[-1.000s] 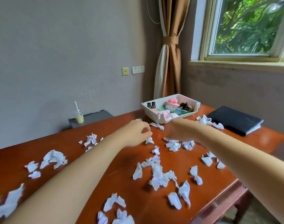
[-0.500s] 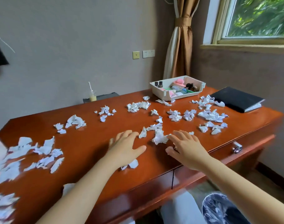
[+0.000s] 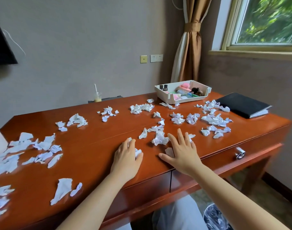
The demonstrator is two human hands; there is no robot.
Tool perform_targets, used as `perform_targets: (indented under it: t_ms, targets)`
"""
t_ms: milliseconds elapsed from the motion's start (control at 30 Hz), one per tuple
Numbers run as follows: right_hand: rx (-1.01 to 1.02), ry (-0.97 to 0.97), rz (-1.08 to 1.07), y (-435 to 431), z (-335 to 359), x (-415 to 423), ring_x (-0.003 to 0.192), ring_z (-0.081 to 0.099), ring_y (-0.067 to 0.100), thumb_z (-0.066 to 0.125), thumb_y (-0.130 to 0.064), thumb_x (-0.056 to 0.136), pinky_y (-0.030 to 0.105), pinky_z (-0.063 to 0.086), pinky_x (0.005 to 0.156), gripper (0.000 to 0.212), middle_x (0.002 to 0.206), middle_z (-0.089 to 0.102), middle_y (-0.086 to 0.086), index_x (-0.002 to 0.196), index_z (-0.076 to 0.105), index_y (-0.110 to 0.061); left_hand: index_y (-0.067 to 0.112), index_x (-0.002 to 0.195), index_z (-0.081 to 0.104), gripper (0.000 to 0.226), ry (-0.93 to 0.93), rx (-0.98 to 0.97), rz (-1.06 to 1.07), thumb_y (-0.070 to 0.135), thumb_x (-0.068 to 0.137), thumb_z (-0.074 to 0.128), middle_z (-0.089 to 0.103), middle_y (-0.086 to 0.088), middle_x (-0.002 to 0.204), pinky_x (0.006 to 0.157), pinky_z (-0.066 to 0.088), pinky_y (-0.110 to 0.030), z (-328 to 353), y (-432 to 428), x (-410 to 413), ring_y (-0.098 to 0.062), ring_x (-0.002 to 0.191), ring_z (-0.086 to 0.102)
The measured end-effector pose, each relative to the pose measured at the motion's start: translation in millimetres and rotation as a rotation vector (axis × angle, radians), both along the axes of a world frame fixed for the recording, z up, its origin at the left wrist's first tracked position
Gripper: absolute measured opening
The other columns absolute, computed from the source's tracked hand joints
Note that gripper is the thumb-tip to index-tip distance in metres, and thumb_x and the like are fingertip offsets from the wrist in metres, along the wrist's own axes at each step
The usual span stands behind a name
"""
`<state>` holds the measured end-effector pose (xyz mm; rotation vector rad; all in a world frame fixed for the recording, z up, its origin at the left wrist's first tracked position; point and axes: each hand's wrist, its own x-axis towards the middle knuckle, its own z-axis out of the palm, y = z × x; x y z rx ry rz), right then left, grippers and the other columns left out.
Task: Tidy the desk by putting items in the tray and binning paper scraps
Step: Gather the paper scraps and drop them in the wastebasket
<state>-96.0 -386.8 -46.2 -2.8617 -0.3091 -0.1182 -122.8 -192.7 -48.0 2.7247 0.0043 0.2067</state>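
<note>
DESK (image 3: 95, 146): red-brown wood, littered from left edge to right corner with white paper scraps (image 3: 160, 138), torn and crumpled, in loose clusters.

TRAY (image 3: 169, 99): white plastic, at far side of desk near the curtain. Already holding small items: something pink, dark bottles, others too small to name. Only loose item left on desk a black notebook (image 3: 241, 104) at far right corner, just beside a scrap cluster.

BIN (image 3: 215, 218): below desk front, on the right, lined with clear plastic. Partly in view; contents not discernible.

LEFT HAND (image 3: 127, 157): palm down near front edge, fingers curled in over a few scraps, white showing at fingertips and beside thumb. Reads as grasping them.

RIGHT HAND (image 3: 183, 151): palm down, released, fingers straight and spread on desk among scraps, one by the thumb side, a crumpled wad just beside the index finger.

STEP IN HAND, by judgement: scrap binning, early stage; gathering the nearest cluster at front edge. Most scraps not yet collected.

NEXT MOVE, by judgement: calls for raking the central pile together, closing both hands round it, and carrying it down to the bin without shedding light pieces over the edge.
</note>
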Motion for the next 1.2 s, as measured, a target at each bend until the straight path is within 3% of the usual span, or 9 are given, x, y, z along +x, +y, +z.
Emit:
perform_targets:
  t_ms: [267, 433, 567, 733, 867, 967, 1033, 1100, 1200]
  targets:
    - [0.103, -0.009, 0.093, 13.4, 2.4, 41.7, 0.148, -0.005, 0.03, 0.042, -0.049, 0.094, 0.042, 0.011, 0.119, 0.064, 0.16, 0.001, 0.008, 0.148, 0.018, -0.023, 0.018, 0.147, 0.03, 0.047, -0.112, -0.114, -0.022, 0.016, 0.101, 0.037, 0.034, 0.002, 0.15, 0.107, 0.035, -0.025, 0.6, -0.6, 43.8, -0.016, 0.137, 0.036]
    - [0.146, -0.05, 0.189, 17.3, 2.4, 61.5, 0.137, 0.032, 0.026, 0.048, -0.037, 0.095, 0.036, 0.032, 0.109, 0.053, 0.15, 0.031, 0.005, 0.143, 0.032, -0.021, 0.016, 0.141, 0.041, 0.045, -0.159, -0.149, -0.031, 0.003, 0.098, 0.039, 0.044, 0.001, 0.144, 0.106, 0.037, -0.025, -1.7, 7.5, 69.2, -0.016, 0.131, 0.044]
    - [0.156, -0.073, 0.26, 20.4, 3.6, 77.2, 0.116, 0.043, 0.019, 0.051, -0.031, 0.094, 0.032, 0.039, 0.094, 0.041, 0.129, 0.052, -0.001, 0.134, 0.047, -0.023, 0.014, 0.133, 0.052, 0.04, -0.161, -0.162, -0.031, 0.001, 0.097, 0.039, 0.052, 0.001, 0.135, 0.098, 0.042, -0.021, -2.5, 12.1, 83.3, -0.016, 0.122, 0.051]
    - [0.228, -0.112, 0.307, 21.6, 3.7, 90.6, 0.088, 0.04, 0.012, 0.057, -0.023, 0.091, 0.022, 0.036, 0.073, 0.024, 0.097, 0.049, -0.003, 0.115, 0.061, -0.017, 0.014, 0.108, 0.055, 0.021, -0.157, -0.079, -0.04, 0.007, 0.099, 0.036, 0.051, 0.001, 0.117, 0.082, 0.039, -0.016, -1.9, 13.0, 88.8, -0.01, 0.102, 0.048]
    - [0.272, -0.125, 0.285, 23.3, 2.2, 93.8, 0.07, 0.039, 0.008, 0.056, -0.018, 0.092, 0.015, 0.031, 0.058, 0.004, 0.083, 0.042, -0.008, 0.092, 0.057, -0.014, 0.013, 0.105, 0.05, 0.017, -0.144, 0.047, -0.062, 0.012, 0.099, 0.033, 0.046, -0.001, 0.118, 0.086, 0.036, -0.022, -0.7, 9.2, 87.3, -0.014, 0.105, 0.041]
    - [0.296, -0.132, 0.24, 22.3, -2.2, 95.7, 0.062, 0.037, 0.007, 0.053, -0.017, 0.093, 0.021, 0.03, 0.058, 0.014, 0.076, 0.046, -0.005, 0.08, 0.048, -0.014, 0.011, 0.095, 0.05, 0.02, -0.159, -0.08, -0.02, 0.013, 0.1, 0.03, 0.051, -0.004, 0.112, 0.077, 0.036, -0.019, 2.6, 10.8, 86.1, -0.014, 0.101, 0.047]
    - [0.399, -0.121, 0.21, 19.1, -0.5, 95.4, 0.061, 0.039, 0.003, 0.052, -0.014, 0.094, 0.018, 0.031, 0.057, 0.006, 0.072, 0.044, -0.012, 0.089, 0.049, -0.017, 0.008, 0.111, 0.054, 0.029, -0.138, -0.209, 0.016, 0.015, 0.101, 0.028, 0.055, -0.008, 0.121, 0.082, 0.042, -0.022, 7.0, 12.2, 84.5, -0.017, 0.11, 0.052]
    - [0.508, -0.108, 0.181, 16.4, 2.5, 94.4, 0.062, 0.04, 0.001, 0.05, -0.012, 0.095, 0.014, 0.032, 0.056, 0.016, 0.071, 0.041, -0.018, 0.091, 0.044, -0.025, 0.009, 0.131, 0.048, 0.037, -0.114, -0.229, 0.031, 0.019, 0.102, 0.027, 0.053, -0.007, 0.131, 0.092, 0.044, -0.023, 9.3, 13.9, 83.4, -0.019, 0.124, 0.048]
    - [0.525, -0.125, 0.161, 16.0, 3.7, 94.6, 0.064, 0.043, 0.002, 0.049, -0.013, 0.096, 0.014, 0.034, 0.06, 0.021, 0.073, 0.045, -0.017, 0.084, 0.04, -0.029, 0.009, 0.126, 0.05, 0.035, -0.142, -0.211, 0.014, 0.019, 0.102, 0.026, 0.057, -0.005, 0.115, 0.084, 0.045, -0.022, 9.8, 12.7, 83.0, -0.019, 0.118, 0.053]
